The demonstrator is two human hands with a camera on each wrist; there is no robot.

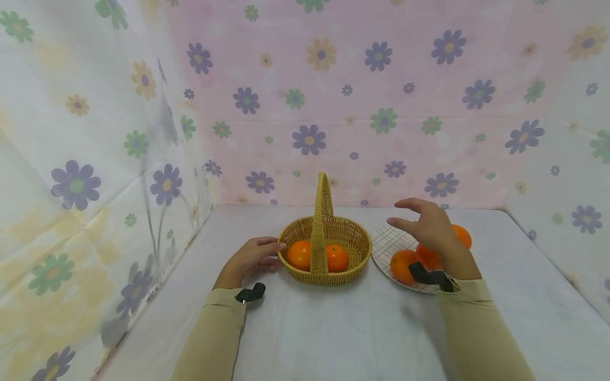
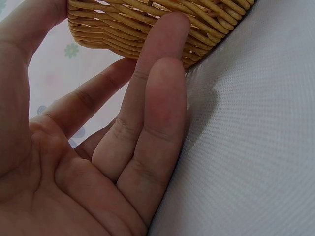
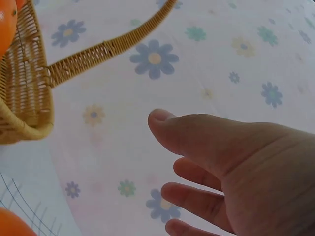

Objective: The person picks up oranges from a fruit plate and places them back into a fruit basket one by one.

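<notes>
A yellow-brown wicker basket (image 1: 350, 225) with a tall arched handle stands upright mid-table. Two oranges (image 1: 337, 259) lie inside it, one on each side of the handle. My left hand (image 1: 254, 254) holds the basket's left end, thumb on the rim and fingers against the outer wall; the woven side (image 2: 113, 29) shows close up in the left wrist view. Raised over the plate (image 1: 383, 243), my right hand (image 1: 431, 225) has thumb and fingers spread apart with nothing between them. Several oranges (image 1: 403, 266) sit on that white, grid-lined plate, partly hidden by the right hand and wrist.
A white cloth (image 1: 333, 328) covers the table. Flower-printed fabric (image 1: 343, 106) rises behind the table and at both sides. Each wrist carries a black camera mount (image 1: 251, 292). The plate stands close to the basket's right side.
</notes>
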